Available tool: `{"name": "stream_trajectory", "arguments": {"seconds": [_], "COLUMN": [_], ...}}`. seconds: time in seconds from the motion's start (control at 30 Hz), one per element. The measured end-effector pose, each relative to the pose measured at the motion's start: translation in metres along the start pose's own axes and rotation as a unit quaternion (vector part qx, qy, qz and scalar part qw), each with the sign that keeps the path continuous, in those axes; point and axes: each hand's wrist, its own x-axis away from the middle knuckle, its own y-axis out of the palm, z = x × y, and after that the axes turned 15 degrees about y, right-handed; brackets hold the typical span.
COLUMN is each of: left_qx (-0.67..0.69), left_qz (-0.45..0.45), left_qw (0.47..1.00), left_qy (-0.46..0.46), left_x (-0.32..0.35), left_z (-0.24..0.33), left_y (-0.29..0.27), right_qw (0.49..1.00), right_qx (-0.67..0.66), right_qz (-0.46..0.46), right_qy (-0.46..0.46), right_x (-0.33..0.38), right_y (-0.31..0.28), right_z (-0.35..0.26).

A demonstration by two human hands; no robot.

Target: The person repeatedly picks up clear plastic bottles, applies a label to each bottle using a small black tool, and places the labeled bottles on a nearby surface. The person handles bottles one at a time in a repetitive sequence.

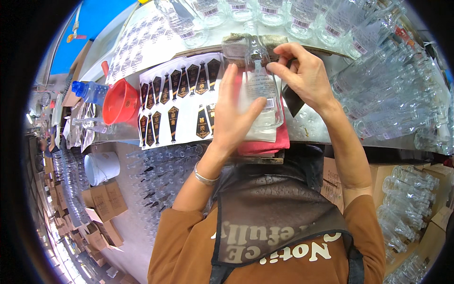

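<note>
A clear glass bottle with a printed panel lies in front of me, its neck on a folded beige cloth and its base on a white and red cloth. My left hand lies against its left side, fingers stretched out and smeared by motion, thumb over the glass. At the bottle's right shoulder is my right hand, thumb and forefinger curled near the glass. A dark, flat, pointed piece shows under its palm, gripped by the curled fingers. Left of the bottle lies a sheet of black-and-gold tie-shaped labels.
Several upright bottles line the back; many lie piled on the right. A red plastic scoop and a blue-capped bottle stand left. Below are a white bucket, floor bottles and a carton of bottles.
</note>
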Motion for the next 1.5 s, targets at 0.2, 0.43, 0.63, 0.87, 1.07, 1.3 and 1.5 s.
{"name": "stream_trajectory", "arguments": {"seconds": [0.2,0.43,0.63,0.87,1.07,1.3,1.5], "left_qx": [-0.121,-0.046,0.009,0.006,0.013,0.016,0.002], "left_qz": [-0.086,-0.097,-0.086,-0.091,-0.089,-0.086,-0.086], "left_qw": [0.975,0.985,0.989,0.988,0.988,0.988,0.989], "left_qy": [0.168,0.136,0.121,0.127,0.123,0.124,0.119], "left_x": [-0.013,-0.02,-0.014,-0.009,-0.008,-0.008,-0.008], "left_z": [0.001,-0.007,-0.01,-0.012,-0.011,-0.013,-0.011], "left_y": [-0.018,-0.013,-0.014,-0.013,-0.011,-0.01,-0.011], "right_qw": [0.974,0.965,0.967,0.965,0.964,0.962,0.882], "right_qx": [-0.151,-0.168,-0.149,-0.155,-0.158,-0.169,-0.367], "right_qz": [-0.065,-0.099,-0.127,-0.133,-0.137,-0.139,-0.088], "right_qy": [0.156,0.175,0.165,0.164,0.163,0.163,0.281], "right_x": [0.045,0.057,0.053,0.06,0.06,0.058,0.056], "right_y": [0.005,0.013,0.017,0.017,0.018,0.019,0.001], "right_z": [0.012,0.018,0.027,0.026,0.029,0.029,0.045]}}
